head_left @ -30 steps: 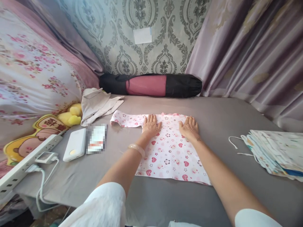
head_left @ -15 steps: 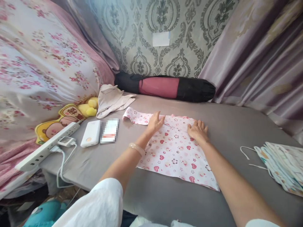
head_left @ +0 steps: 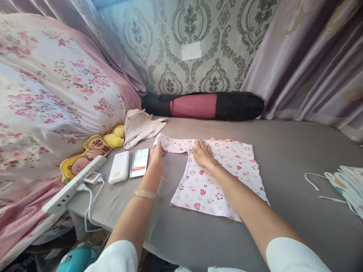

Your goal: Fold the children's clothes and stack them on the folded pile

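Observation:
A white child's shirt point(head_left: 215, 189) with pink hearts and flowers lies on the grey cloth. One sleeve point(head_left: 178, 146) stretches out to the left; on the right side the fabric looks folded in, with a bit of pink trim at the top edge. My left hand point(head_left: 157, 153) pinches the end of that sleeve, its thumb on top and its other fingers partly hidden. My right hand point(head_left: 203, 153) rests flat, fingers stretched, where the sleeve joins the body of the shirt.
Left of the shirt lie a phone point(head_left: 139, 162), a white power bank point(head_left: 119, 167) and a power strip point(head_left: 75, 185) with plugged cables. A beige cloth point(head_left: 143, 126) and a black-and-pink rolled bag point(head_left: 193, 105) lie behind. Folded cloths with white strings point(head_left: 344, 187) sit right.
My left hand has moved left along the sleeve to its end and gripped it. My right hand has moved left from the shirt's right side to the sleeve's base. The view shifted slightly.

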A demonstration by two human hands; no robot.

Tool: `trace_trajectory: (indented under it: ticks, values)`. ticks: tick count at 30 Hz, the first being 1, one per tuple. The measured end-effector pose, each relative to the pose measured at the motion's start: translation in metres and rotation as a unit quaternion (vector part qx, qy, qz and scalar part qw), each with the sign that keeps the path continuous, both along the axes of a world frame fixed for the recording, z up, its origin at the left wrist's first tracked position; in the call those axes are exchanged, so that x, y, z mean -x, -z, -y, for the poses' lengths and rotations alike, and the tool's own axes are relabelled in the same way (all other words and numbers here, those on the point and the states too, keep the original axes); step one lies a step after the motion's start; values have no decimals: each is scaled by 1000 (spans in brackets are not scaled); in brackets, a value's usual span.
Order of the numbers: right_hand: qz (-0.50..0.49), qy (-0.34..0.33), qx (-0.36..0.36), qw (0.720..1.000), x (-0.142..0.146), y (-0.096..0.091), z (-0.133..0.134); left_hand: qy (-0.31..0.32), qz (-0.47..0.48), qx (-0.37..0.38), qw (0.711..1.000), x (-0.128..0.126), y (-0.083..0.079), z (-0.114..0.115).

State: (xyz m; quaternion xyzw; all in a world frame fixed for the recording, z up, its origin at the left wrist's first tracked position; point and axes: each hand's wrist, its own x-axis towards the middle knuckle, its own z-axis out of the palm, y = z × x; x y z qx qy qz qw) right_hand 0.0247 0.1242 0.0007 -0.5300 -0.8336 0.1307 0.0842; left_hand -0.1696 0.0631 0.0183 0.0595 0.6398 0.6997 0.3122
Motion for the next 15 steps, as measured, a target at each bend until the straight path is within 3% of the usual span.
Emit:
trace_trajectory:
  ticks: [4, 8, 15]
  values:
    - [-10, 31, 11, 999, 11, 1, -2, -25, 103, -33, 994, 13, -9, -22]
    - [-14, 34, -36, 999, 12, 6, 2, -6, 150, -58, 987, 25, -14, -35]
    - [-13, 48, -47, 998, 13, 7, 6, 21, 134, -154, 979, 49, -30, -57]
